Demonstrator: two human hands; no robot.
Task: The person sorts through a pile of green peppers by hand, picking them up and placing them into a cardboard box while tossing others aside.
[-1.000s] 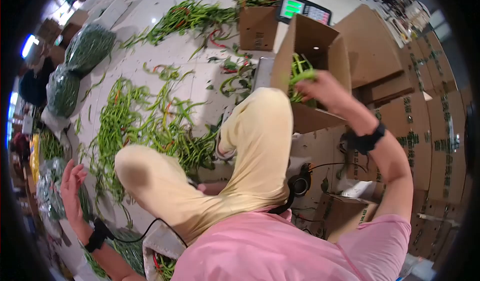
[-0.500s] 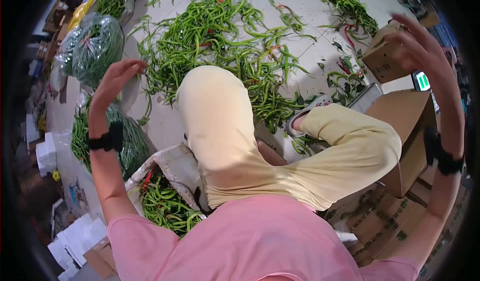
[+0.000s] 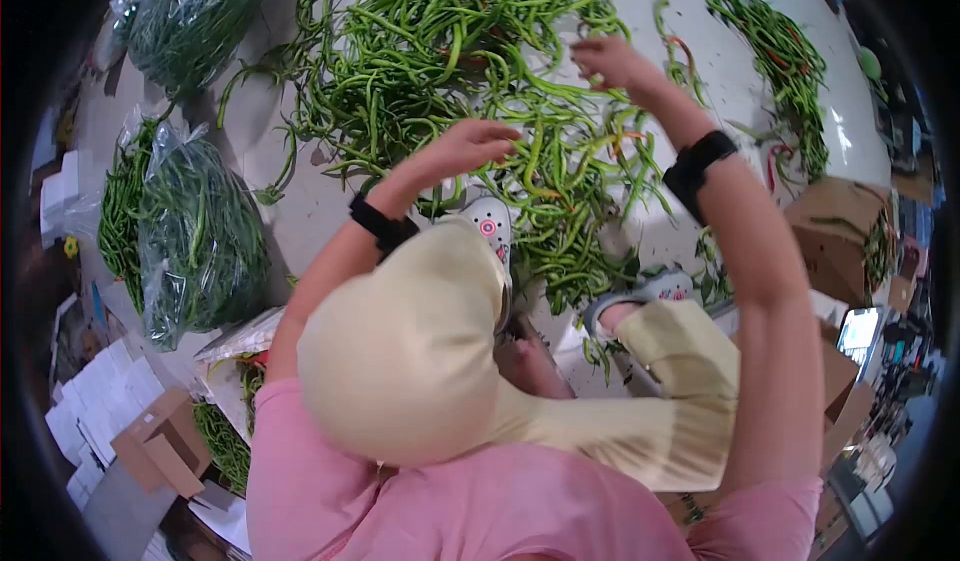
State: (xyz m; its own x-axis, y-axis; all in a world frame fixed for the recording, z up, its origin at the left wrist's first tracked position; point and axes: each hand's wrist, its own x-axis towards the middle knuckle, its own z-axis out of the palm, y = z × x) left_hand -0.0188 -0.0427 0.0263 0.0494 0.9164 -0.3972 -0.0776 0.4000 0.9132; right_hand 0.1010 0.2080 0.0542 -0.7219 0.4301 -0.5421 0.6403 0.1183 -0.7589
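Long green peppers, with a few red ones among them, lie in a loose heap on the pale tiled floor. My left hand hovers over the heap's middle, fingers stretched forward and nothing seen in them. Over the right part of the heap is my right hand, its fingers apart and holding nothing. Both wrists carry black bands. Below the hands, a light clog on my foot touches the heap's near edge.
Clear plastic bags of greens stand at the left, beside a white-edged sack with peppers. A second strip of peppers lies at the upper right. Cardboard boxes and a lit phone screen are at the right.
Both hands have come inward from the far sides to above the heap. The view has shifted, and my left knee is bent with the clog now showing.
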